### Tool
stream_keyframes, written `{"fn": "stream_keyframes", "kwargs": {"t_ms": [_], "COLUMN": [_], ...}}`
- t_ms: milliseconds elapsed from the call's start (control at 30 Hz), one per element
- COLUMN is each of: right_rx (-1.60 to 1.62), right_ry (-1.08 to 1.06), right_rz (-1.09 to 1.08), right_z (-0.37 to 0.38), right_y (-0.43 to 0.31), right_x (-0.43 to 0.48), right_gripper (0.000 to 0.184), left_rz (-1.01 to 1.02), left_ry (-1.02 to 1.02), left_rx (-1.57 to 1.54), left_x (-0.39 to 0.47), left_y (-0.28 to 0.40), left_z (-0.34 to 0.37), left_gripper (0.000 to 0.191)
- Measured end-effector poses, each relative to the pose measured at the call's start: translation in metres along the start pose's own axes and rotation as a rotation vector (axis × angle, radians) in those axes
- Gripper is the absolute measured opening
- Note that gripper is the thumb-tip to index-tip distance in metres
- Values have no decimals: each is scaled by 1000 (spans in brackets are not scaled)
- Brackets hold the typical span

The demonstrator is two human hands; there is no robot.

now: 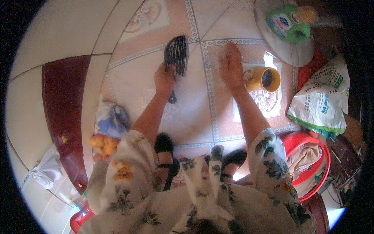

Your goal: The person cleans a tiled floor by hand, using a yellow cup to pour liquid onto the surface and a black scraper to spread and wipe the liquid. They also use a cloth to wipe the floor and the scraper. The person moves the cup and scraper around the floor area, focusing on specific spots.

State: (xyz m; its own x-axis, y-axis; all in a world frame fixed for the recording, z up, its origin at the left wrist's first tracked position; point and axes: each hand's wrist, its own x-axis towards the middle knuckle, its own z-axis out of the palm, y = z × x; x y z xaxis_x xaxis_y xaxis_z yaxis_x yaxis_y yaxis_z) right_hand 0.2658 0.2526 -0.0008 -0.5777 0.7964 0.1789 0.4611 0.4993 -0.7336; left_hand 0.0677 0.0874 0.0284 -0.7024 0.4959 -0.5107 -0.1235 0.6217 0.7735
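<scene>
My left hand (165,80) is wrapped around the handle of a dark paddle-shaped hand tool (176,54). Pale streaks run along its broad face, and the handle's end, with a small hole, shows below my fist. What kind of tool it is cannot be told. My right hand (233,65) is held out over the tiled floor (190,117), with nothing in it and its fingers extended. Just right of that hand is a yellow mug (257,80), dark inside; the wrist and mug overlap slightly in view.
A green detergent bottle (287,26) rests on a round pale slab (292,55) at upper right. Below it lie a printed white sack (321,102) and a red basket (325,152) holding cloth. Orange fruit (105,143) and a blue-white plastic bag (115,120) are at left.
</scene>
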Motion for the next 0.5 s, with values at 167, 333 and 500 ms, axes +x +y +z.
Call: {"fn": "stream_keyframes", "kwargs": {"t_ms": [167,333,500], "right_rx": [111,271,391], "right_ry": [-115,-43,17], "right_rz": [-47,52,130], "right_z": [26,36,37], "right_y": [-31,-49,-60], "right_x": [3,7,8], "right_gripper": [48,42,40], "left_rz": [-20,1,28], "left_ry": [-15,-26,68], "left_rx": [-87,-70,-252], "left_x": [-26,-50,-55], "left_y": [2,19,1], "left_z": [26,70,104], "left_gripper": [12,9,13]}}
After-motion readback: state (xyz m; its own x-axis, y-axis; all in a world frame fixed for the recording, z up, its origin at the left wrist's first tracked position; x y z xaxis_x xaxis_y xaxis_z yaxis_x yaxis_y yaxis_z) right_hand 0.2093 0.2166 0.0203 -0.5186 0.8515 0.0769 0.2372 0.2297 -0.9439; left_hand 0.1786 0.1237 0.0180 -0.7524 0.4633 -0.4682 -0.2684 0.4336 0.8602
